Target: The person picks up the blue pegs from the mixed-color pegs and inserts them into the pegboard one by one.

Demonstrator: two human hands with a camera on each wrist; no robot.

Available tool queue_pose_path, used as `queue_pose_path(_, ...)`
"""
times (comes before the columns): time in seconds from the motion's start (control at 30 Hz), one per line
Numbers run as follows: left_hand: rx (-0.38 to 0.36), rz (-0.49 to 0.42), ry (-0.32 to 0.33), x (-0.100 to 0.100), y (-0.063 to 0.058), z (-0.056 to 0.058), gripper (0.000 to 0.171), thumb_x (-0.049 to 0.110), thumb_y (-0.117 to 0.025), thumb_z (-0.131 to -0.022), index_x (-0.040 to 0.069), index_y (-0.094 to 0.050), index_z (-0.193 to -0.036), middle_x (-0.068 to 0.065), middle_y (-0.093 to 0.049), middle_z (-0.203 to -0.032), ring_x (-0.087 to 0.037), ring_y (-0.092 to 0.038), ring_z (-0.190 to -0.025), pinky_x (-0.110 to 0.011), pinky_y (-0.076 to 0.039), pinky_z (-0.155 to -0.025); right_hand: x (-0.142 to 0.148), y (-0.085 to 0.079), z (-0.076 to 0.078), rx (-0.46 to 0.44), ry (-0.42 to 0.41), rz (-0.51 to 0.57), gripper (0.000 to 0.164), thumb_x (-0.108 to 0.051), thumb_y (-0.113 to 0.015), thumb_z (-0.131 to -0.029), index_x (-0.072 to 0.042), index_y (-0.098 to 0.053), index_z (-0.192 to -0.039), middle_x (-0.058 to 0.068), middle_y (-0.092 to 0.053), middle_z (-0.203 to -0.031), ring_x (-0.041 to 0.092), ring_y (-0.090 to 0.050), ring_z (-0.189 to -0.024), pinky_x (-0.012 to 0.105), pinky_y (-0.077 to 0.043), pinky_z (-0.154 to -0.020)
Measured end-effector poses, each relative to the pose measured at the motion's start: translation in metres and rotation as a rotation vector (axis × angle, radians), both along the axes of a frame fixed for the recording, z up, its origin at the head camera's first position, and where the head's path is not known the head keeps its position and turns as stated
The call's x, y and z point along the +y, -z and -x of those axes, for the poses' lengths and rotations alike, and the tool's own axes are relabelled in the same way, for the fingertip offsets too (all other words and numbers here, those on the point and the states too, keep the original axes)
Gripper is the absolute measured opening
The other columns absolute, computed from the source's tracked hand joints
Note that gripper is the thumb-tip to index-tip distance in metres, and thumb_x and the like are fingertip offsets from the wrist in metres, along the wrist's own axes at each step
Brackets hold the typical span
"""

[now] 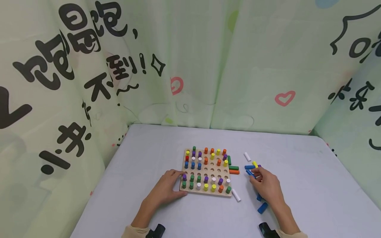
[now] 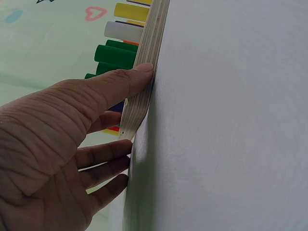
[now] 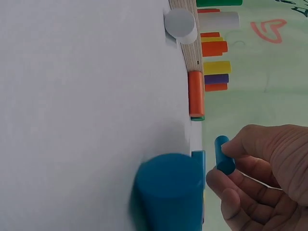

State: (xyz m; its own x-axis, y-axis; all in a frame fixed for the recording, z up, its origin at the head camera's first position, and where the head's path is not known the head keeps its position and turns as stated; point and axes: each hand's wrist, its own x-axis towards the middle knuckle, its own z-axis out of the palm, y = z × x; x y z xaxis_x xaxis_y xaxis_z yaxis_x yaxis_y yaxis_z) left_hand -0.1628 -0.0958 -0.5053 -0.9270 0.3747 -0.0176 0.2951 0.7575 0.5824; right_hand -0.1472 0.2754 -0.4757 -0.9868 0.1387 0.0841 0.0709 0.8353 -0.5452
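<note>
A square wooden pegboard (image 1: 208, 194) with rows of round holes lies on the table, filled with green, white, yellow, purple, orange, red and blue pegs; several middle holes are bare. My left hand (image 1: 167, 187) grips its near left corner, thumb along the front edge and index finger on the left side, as the left wrist view (image 2: 53, 154) shows of this hand. To the right of the board, my right hand (image 1: 268, 185) pinches a blue peg (image 3: 224, 155) between thumb and fingers, just above the table. Another blue peg (image 1: 249, 167) and a yellow peg (image 1: 255, 164) lie beside the fingertips.
Against the board's right side lie green pegs (image 1: 233, 168) and an orange peg (image 1: 234, 172). One white peg (image 1: 236, 195) lies by the near right corner, another (image 1: 247, 156) farther back. Under the right wrist are blue pegs (image 1: 263, 208). A printed curtain (image 1: 190, 66) surrounds the table.
</note>
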Motion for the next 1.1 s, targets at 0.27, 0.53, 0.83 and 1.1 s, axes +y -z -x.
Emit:
queue_pose_path(0.27, -0.009, 0.008, -0.006, 0.002, -0.004, 0.000, 0.073, 0.042, -0.086, -0.081, 0.012, -0.057, -0.142, -0.012, -0.059, -0.136, -0.032, -0.054, -0.128, -0.052, -0.048, -0.109, -0.008, -0.003, 0.000, -0.007, -0.021, 0.012, 0.028, -0.011, -0.071, -0.093, 0.003, -0.067, -0.117, 0.019, -0.071, -0.105, 0.025, -0.063, -0.085, 0.036, -0.058, -0.072)
queue_pose_path(0.53, -0.007, 0.016, -0.002, 0.002, -0.004, 0.000, 0.074, 0.042, -0.087, -0.080, 0.012, -0.057, -0.141, -0.012, -0.059, -0.136, -0.032, -0.054, -0.128, -0.052, -0.048, -0.108, -0.016, -0.006, 0.001, -0.020, -0.053, 0.020, 0.029, -0.013, -0.071, -0.093, 0.002, -0.068, -0.118, 0.017, -0.071, -0.106, 0.026, -0.064, -0.090, 0.038, -0.057, -0.075)
queue_pose_path(0.83, -0.020, 0.004, -0.008, 0.001, -0.002, 0.000, 0.074, 0.041, -0.087, -0.081, 0.012, -0.057, -0.142, -0.012, -0.058, -0.136, -0.032, -0.054, -0.128, -0.052, -0.048, -0.109, -0.028, -0.005, 0.001, 0.016, -0.086, 0.030, 0.026, -0.010, -0.074, -0.091, 0.001, -0.070, -0.115, 0.013, -0.072, -0.102, 0.023, -0.065, -0.089, 0.037, -0.059, -0.077)
queue_pose_path(1.1, -0.020, 0.004, -0.012, 0.001, 0.000, 0.001, 0.074, 0.042, -0.086, -0.081, 0.014, -0.057, -0.142, -0.011, -0.059, -0.136, -0.032, -0.054, -0.128, -0.052, -0.048, -0.109, -0.037, -0.007, 0.003, 0.048, -0.124, 0.024, 0.026, -0.011, -0.072, -0.091, 0.000, -0.069, -0.115, 0.012, -0.072, -0.102, 0.023, -0.065, -0.089, 0.036, -0.056, -0.077)
